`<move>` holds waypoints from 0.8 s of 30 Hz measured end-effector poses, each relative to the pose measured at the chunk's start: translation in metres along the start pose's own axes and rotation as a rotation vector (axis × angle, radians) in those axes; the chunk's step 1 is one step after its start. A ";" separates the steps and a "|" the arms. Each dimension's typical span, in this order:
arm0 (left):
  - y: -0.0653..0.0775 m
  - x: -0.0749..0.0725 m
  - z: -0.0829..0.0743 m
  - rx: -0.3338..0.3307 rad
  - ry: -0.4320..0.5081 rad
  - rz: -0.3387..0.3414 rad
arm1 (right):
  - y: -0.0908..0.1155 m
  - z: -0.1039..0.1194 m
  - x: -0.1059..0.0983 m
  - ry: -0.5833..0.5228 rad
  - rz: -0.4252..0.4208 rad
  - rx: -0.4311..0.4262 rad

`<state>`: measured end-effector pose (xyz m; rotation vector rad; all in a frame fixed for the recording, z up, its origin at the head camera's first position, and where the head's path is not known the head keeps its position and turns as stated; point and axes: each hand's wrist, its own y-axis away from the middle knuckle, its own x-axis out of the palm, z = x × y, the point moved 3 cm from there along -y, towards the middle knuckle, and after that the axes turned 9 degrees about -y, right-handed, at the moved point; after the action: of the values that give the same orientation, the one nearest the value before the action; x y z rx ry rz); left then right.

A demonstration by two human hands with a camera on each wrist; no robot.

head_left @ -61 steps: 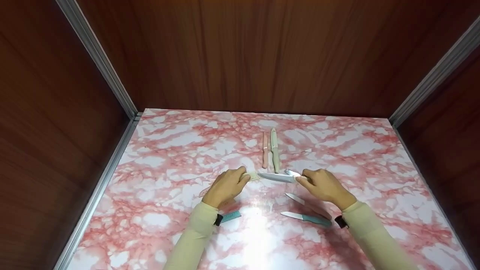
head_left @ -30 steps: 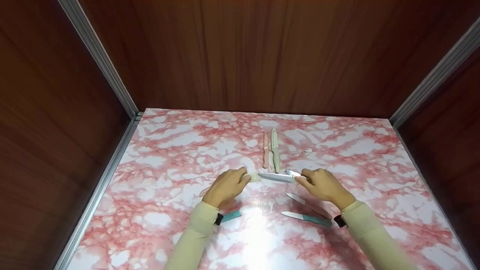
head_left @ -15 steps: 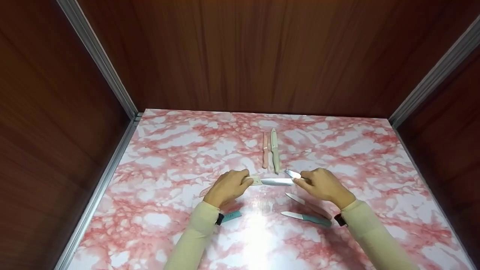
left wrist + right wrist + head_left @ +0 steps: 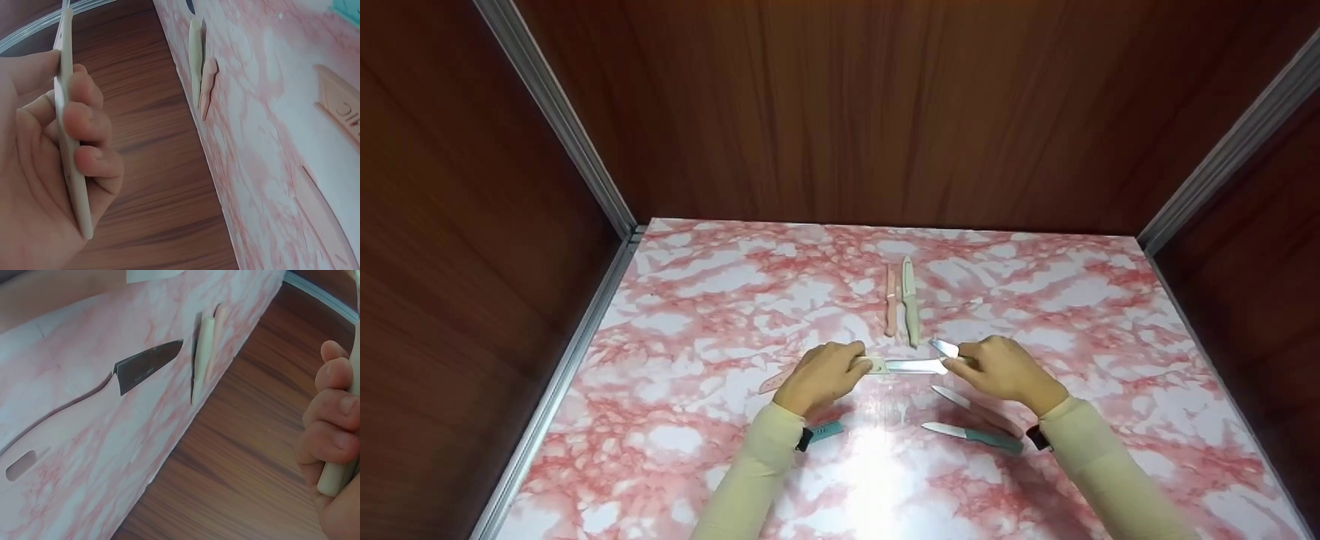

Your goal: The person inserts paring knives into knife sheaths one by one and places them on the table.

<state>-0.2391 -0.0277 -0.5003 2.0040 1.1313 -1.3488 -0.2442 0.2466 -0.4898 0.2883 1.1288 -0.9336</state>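
In the head view my right hand grips a kitchen knife by its cream handle, blade pointing left. My left hand holds a cream blade sheath, its mouth facing the blade. The blade tip is hidden in the sheath, while most of the blade still shows between the hands. In the left wrist view the fingers curl round the slim sheath. In the right wrist view the fingers wrap the knife handle. Beyond the right hand lies another knife's blade, its handle hidden in the head view.
Behind the hands lie a sheathed pink knife and a sheathed pale green knife. Nearer are a bare pink-handled knife and a teal-handled knife. A teal sheath and pink sheath lie by the left hand.
The left hand has shifted slightly right and nearer with the sheath. The knife has come down level with it, and its tip has passed into the sheath's mouth, leaving less blade showing.
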 end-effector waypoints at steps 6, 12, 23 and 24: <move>-0.002 0.004 -0.003 -0.005 -0.021 -0.019 | 0.000 0.000 0.002 -0.006 -0.003 0.017; -0.005 0.006 -0.009 0.012 -0.038 -0.014 | -0.001 0.002 0.008 -0.017 0.015 0.021; -0.010 0.011 -0.017 0.022 -0.061 -0.001 | 0.001 0.004 0.011 -0.066 0.030 0.048; -0.010 0.011 -0.017 0.022 -0.063 0.003 | 0.002 0.004 0.011 -0.070 0.030 0.052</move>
<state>-0.2363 -0.0051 -0.5028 1.9633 1.0893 -1.4187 -0.2391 0.2397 -0.4977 0.3116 1.0344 -0.9404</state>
